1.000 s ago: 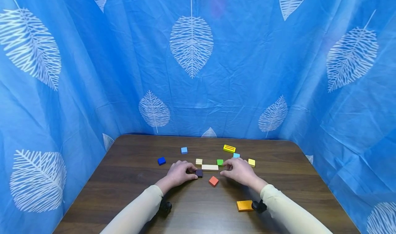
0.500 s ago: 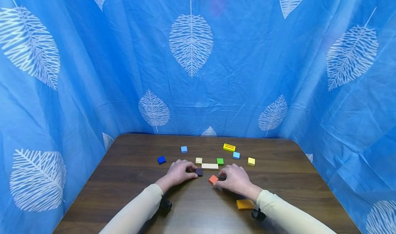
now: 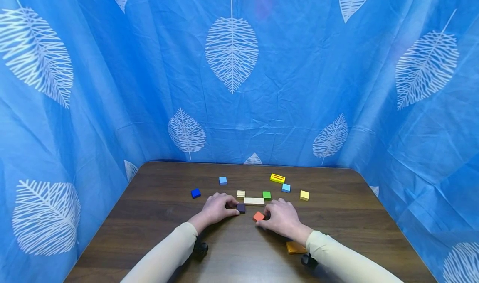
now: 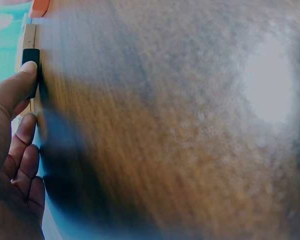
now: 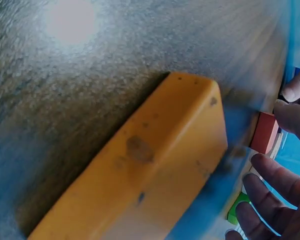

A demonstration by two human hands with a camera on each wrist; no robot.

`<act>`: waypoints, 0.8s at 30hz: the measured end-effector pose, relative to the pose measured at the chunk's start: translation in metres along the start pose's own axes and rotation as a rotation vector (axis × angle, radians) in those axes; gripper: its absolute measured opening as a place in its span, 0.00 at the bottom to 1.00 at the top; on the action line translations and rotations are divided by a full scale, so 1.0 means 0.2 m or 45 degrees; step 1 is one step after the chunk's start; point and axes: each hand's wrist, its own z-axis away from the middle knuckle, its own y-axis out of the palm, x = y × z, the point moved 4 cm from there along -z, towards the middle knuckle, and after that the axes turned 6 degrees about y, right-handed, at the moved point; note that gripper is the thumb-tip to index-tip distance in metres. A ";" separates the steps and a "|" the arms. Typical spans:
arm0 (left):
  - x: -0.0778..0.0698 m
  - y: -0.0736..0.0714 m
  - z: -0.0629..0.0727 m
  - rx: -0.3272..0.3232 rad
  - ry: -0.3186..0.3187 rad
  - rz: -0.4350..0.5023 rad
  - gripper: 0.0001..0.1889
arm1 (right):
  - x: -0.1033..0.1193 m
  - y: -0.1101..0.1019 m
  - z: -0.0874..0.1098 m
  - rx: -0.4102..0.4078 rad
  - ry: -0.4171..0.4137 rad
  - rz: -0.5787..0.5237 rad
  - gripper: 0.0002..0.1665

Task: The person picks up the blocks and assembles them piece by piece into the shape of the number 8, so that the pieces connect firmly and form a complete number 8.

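Observation:
My left hand [image 3: 216, 209] pinches a small black block [image 3: 241, 208] between thumb and fingers, low at the table. The left wrist view shows the thumb on the black block's [image 4: 31, 56] near side. To the right, my right hand [image 3: 283, 217] holds a red block [image 3: 258, 216], set cornerwise on the table, between thumb and fingertips. In the right wrist view the other fingers stand spread beside the red block [image 5: 265, 132]. Just beyond both hands lies a long cream block [image 3: 254, 201], with a small striped wooden block [image 3: 240, 194] and a green block [image 3: 266, 195] behind its ends.
An orange block [image 3: 295, 247] lies beside the right wrist, partly covered by the sleeve. Farther back are a dark blue block [image 3: 196, 193], two light blue blocks [image 3: 223, 180], a yellow striped block [image 3: 277, 178] and a pale yellow block [image 3: 304, 195]. A blue leaf-print curtain surrounds the table.
My right hand has moved from beside the green block toward me and left, and has taken hold of the red block. The left hand stays at the black block.

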 end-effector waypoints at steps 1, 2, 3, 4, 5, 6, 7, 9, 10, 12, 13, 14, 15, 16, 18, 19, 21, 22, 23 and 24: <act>0.00 0.00 0.00 -0.002 0.004 -0.003 0.14 | 0.00 0.00 0.00 -0.008 -0.001 0.002 0.24; 0.00 0.00 0.00 -0.003 0.005 -0.006 0.14 | 0.00 0.00 0.00 -0.018 -0.003 0.007 0.24; 0.00 0.00 0.00 -0.004 0.006 -0.007 0.14 | 0.00 0.01 0.00 -0.028 -0.006 0.013 0.23; 0.00 0.00 0.00 -0.003 0.001 -0.006 0.14 | 0.00 0.01 0.00 -0.038 -0.008 0.018 0.23; 0.00 0.00 0.00 -0.001 -0.002 -0.006 0.14 | 0.01 0.01 0.00 -0.048 -0.011 0.022 0.23; 0.00 0.00 -0.01 0.000 -0.006 -0.004 0.14 | 0.01 0.01 0.01 -0.056 -0.009 0.027 0.23; 0.00 0.00 -0.01 0.000 -0.005 -0.003 0.14 | 0.01 0.01 0.01 -0.062 -0.010 0.032 0.22; 0.00 0.00 -0.01 0.002 -0.010 0.002 0.14 | 0.01 0.01 0.01 -0.068 -0.011 0.036 0.23; 0.00 0.00 -0.01 0.004 -0.012 0.003 0.14 | 0.00 0.01 0.01 -0.067 -0.012 0.035 0.23; 0.00 0.01 -0.01 0.004 -0.013 0.007 0.14 | 0.00 0.01 0.00 -0.059 -0.005 0.026 0.23; 0.00 0.00 -0.01 0.004 -0.009 0.004 0.14 | 0.00 0.01 0.00 -0.051 -0.001 0.020 0.23; 0.00 0.00 -0.01 0.005 -0.010 0.002 0.14 | 0.00 0.01 0.00 -0.044 0.001 0.009 0.23; 0.00 0.01 -0.01 0.005 -0.010 0.000 0.14 | 0.00 0.01 0.00 -0.037 0.005 -0.001 0.22; 0.00 0.01 -0.01 0.005 -0.010 -0.002 0.14 | 0.00 0.01 0.00 -0.031 0.004 -0.013 0.21; 0.01 0.01 -0.01 0.005 -0.009 -0.002 0.14 | 0.00 0.01 0.00 -0.014 0.007 -0.040 0.19; 0.01 0.01 -0.01 0.006 -0.007 -0.003 0.14 | -0.01 0.01 0.00 -0.004 0.005 -0.052 0.18; 0.01 0.01 -0.01 0.007 -0.011 0.001 0.14 | -0.01 0.01 0.01 0.015 0.000 -0.083 0.16; 0.01 0.01 -0.01 0.007 -0.009 0.002 0.14 | -0.02 0.01 0.01 0.026 -0.004 -0.098 0.15; 0.00 0.01 -0.01 0.007 -0.008 0.003 0.14 | -0.02 0.01 0.01 0.038 -0.004 -0.114 0.15; 0.00 0.01 -0.01 0.005 -0.006 0.003 0.14 | -0.03 0.01 0.01 0.049 -0.007 -0.131 0.15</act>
